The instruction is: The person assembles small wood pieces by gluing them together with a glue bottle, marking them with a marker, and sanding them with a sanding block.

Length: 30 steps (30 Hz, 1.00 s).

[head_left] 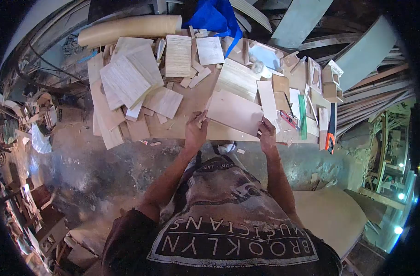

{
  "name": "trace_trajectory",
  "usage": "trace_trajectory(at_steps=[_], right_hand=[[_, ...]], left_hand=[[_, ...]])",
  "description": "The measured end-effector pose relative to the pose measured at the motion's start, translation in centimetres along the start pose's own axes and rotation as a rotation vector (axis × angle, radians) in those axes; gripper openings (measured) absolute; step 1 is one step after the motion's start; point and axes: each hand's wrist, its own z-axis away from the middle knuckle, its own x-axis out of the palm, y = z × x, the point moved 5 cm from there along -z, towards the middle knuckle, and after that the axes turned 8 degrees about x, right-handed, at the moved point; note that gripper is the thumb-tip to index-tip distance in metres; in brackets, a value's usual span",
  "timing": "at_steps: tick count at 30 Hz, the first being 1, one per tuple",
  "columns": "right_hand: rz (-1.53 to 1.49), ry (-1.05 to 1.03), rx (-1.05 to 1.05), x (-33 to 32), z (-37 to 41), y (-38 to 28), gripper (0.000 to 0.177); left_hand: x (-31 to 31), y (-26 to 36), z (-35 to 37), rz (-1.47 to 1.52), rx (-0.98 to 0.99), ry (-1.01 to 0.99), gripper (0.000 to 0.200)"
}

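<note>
Between my two hands is a flat, pale wooden board (234,112), tilted a little, over the front part of the worktable (187,102). My left hand (196,131) grips its left end, fingers at the lower corner. At the right end, my right hand (267,133) is closed on the other corner. Just beyond the board lies a wider grained wood panel (238,79), partly covered by it. A narrow pale strip (267,100) lies beside my right hand, and close by is a red tool (289,119) that looks like a cutter.
Stacked wood panels (127,83) and offcuts cover the table's left side. A rolled sheet (129,30) and blue cloth (214,18) are at the back. At right are a green strip (303,117), small wooden boxes (333,82) and an orange-handled saw (330,138) by the edge.
</note>
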Motion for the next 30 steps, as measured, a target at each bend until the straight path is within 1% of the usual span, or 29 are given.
trace_trajectory(at_steps=[4,7,10,12,13,15,16,18,19,20,22,23,25,26,28,29,30], right_hand=[[0.027,0.018,0.007,0.3,0.2,-0.4,0.041],[0.019,0.035,0.009,0.6,0.8,-0.6,0.043],[-0.017,0.036,0.005,0.8,1.0,-0.8,0.044],[0.020,0.039,-0.015,1.1,1.4,-1.1,0.045],[0.014,0.041,-0.016,1.2,1.3,-1.0,0.045],[0.004,0.068,-0.084,1.0,1.2,-0.6,0.046],[-0.009,0.088,-0.084,0.8,1.0,-0.1,0.046],[-0.038,0.089,-0.032,-0.4,0.3,1.2,0.044],[-0.081,0.061,-0.102,-0.4,0.7,0.9,0.041],[-0.115,0.094,-0.032,-0.8,0.9,1.1,0.041],[-0.171,0.056,-0.100,-1.8,1.8,1.3,0.043],[-0.182,0.077,-0.105,-2.3,2.2,1.4,0.043],[-0.117,0.111,-0.025,-2.3,3.6,1.0,0.042],[-0.129,0.118,-0.027,-2.2,3.8,1.5,0.042],[0.003,0.090,-0.096,-1.4,4.2,1.8,0.049],[0.212,0.153,-0.180,-1.0,4.1,1.7,0.058],[0.200,0.160,-0.175,-0.4,4.6,1.4,0.058]], left_hand=[[0.1,-0.6,0.0,0.050,-0.006,0.000,0.033],[0.0,-0.5,0.1,0.002,0.006,-0.011,0.034],[0.1,-0.3,0.1,-0.001,-0.017,-0.032,0.033],[0.2,-0.6,0.2,0.036,-0.091,-0.033,0.033],[0.2,-0.8,0.2,0.034,-0.088,-0.037,0.033],[-0.1,-0.7,-0.2,-0.003,-0.002,-0.077,0.033],[-0.3,-0.7,-0.2,0.003,0.006,-0.098,0.033],[-0.2,-0.4,-0.6,-0.169,0.049,-0.148,0.033],[0.0,-0.4,-0.8,-0.143,0.070,-0.181,0.033],[-0.3,-0.7,-0.9,-0.161,0.051,-0.189,0.034],[-0.6,-1.2,-0.7,-0.172,0.042,-0.221,0.035],[-0.8,-1.6,-0.7,-0.181,0.036,-0.215,0.036],[-1.1,-1.2,-0.6,-0.167,0.003,-0.210,0.036],[-1.1,-1.2,-0.6,-0.170,0.011,-0.220,0.036],[-1.1,-0.9,-0.9,-0.237,0.109,-0.238,0.037],[-1.0,-1.0,-1.1,-0.240,0.118,-0.249,0.037],[-1.0,-0.6,-1.3,-0.253,0.118,-0.278,0.037]])
